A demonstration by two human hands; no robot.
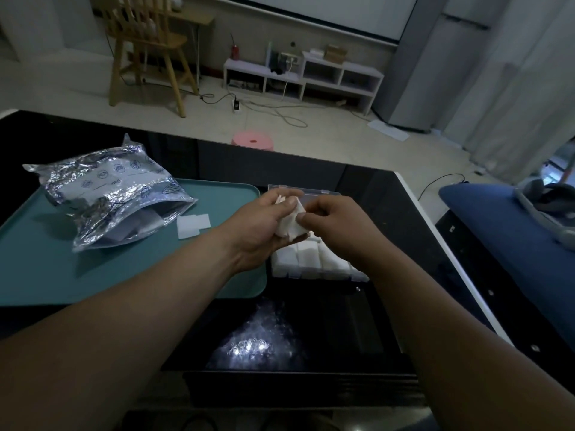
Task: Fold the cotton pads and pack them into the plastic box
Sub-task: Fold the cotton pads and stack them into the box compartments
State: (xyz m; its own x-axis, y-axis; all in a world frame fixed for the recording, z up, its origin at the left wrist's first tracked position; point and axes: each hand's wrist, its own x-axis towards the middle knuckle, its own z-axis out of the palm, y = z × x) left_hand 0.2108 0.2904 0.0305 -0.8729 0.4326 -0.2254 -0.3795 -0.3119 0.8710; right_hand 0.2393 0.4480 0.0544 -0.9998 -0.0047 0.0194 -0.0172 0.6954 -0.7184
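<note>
My left hand (264, 225) and my right hand (336, 222) meet above the clear plastic box (314, 191), both pinching a white cotton pad (292, 227) that is partly folded between the thumbs. The box sits on the dark table just right of a teal tray, and folded white pads (308, 259) fill its near rows. My hands hide the middle of the box. Two flat pads (193, 224) lie on the tray beside an open silver foil bag (109, 200).
The teal tray (46, 275) takes up the left of the table. A black bin (295, 353) with shiny bubble wrap sits at the near edge. A blue seat (497, 219) stands to the right, a pink stool (253, 141) beyond the table.
</note>
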